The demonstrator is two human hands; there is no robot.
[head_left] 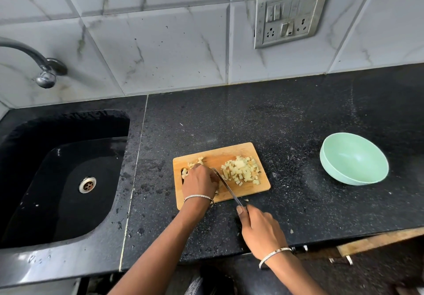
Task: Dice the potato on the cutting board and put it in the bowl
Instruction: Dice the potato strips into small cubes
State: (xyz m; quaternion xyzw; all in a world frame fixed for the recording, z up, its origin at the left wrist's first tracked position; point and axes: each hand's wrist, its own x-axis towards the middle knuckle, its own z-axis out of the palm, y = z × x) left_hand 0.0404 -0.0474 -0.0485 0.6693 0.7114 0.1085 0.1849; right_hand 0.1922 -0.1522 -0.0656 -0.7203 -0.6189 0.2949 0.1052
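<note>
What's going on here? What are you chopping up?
A person is dicing potato on a wooden cutting board. The right hand grips the knife, blade down on the board. The left hand holds the rest of the potato beside the blade. A pile of diced potato sits on the board's right side. The green bowl is empty.

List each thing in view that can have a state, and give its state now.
diced potato, small cubes heaped on the right part of the cutting board.
remaining potato, partly cut, under the left hand.
left hand, fingers curled over the remaining potato.
right hand, grips the knife handle.
knife, blade down on the cutting board beside the left hand.
bowl, upright, no potato inside.
tap, no water runs.
</note>
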